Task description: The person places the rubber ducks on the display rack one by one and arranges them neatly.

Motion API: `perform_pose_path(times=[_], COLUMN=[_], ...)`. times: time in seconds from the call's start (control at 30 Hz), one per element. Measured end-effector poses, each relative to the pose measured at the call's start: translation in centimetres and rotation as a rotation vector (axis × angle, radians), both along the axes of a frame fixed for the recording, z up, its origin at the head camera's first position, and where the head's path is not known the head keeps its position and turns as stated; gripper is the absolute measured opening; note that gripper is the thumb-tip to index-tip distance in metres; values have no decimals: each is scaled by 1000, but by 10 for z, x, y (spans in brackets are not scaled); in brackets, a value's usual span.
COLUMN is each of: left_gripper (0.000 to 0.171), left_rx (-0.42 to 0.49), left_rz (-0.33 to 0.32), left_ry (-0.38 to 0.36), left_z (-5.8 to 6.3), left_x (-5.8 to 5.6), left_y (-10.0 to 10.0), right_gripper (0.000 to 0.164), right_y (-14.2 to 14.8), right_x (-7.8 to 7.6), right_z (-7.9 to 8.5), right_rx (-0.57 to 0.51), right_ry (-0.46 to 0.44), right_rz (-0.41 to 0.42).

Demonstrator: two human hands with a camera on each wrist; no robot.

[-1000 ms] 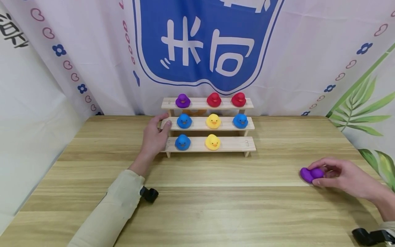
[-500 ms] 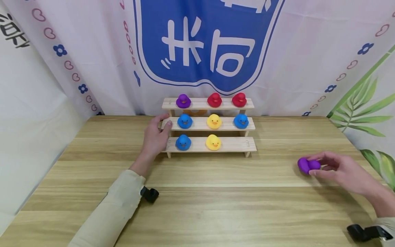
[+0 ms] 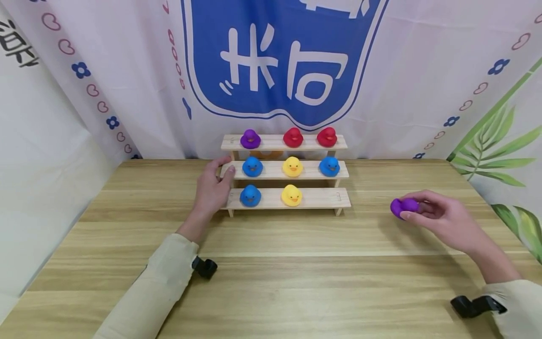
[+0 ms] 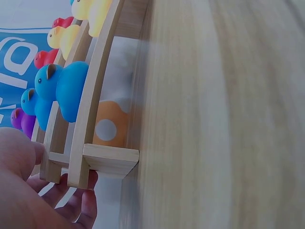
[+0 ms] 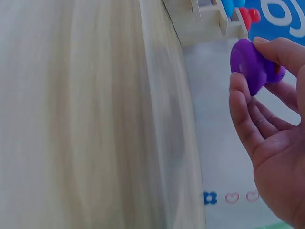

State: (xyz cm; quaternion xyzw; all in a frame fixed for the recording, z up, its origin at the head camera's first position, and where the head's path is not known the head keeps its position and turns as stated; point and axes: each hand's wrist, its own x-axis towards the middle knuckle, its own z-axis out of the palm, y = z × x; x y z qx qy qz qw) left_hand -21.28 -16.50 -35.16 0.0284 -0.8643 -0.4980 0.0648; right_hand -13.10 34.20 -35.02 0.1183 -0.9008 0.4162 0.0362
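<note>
My right hand (image 3: 449, 219) pinches a purple rubber duck (image 3: 404, 207) between thumb and fingers, above the table and right of the stand. The right wrist view shows that duck (image 5: 250, 64) tipped sideways. My left hand (image 3: 212, 186) grips the left end of a three-step wooden stand (image 3: 317, 200); in the left wrist view its fingers curl around the shelf ends. On the bottom step sit a blue duck (image 3: 251, 196) and a yellow duck (image 3: 291, 196). Blue, yellow and blue ducks occupy the middle step, and the top step carries a purple duck (image 3: 250, 139) and two red ones.
The stand is at the back of a wood-grain table (image 3: 296, 282), close against a printed curtain (image 3: 148, 94). A black wrist camera (image 3: 205, 267) juts from the left sleeve, and another (image 3: 476, 306) from the right.
My right hand has lifted the purple duck and carried it leftward and farther back, nearer the stand. The left hand stays in place on the stand.
</note>
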Motion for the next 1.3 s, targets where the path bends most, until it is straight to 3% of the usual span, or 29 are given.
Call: perform_pose_path(times=[0.67, 1.3], left_gripper=[49, 49], left_rx=[-4, -9], left_rz=[-13, -13], left_ry=[13, 26], left_z=[-3, -3], left_x=[-2, -2], left_y=[-1, -1], right_gripper=[31, 40], right_y=[-92, -141], right_x=[-29, -47], right_z=[6, -5], right_rx=[1, 64], right_ry=[195, 121], right_rz=[70, 44])
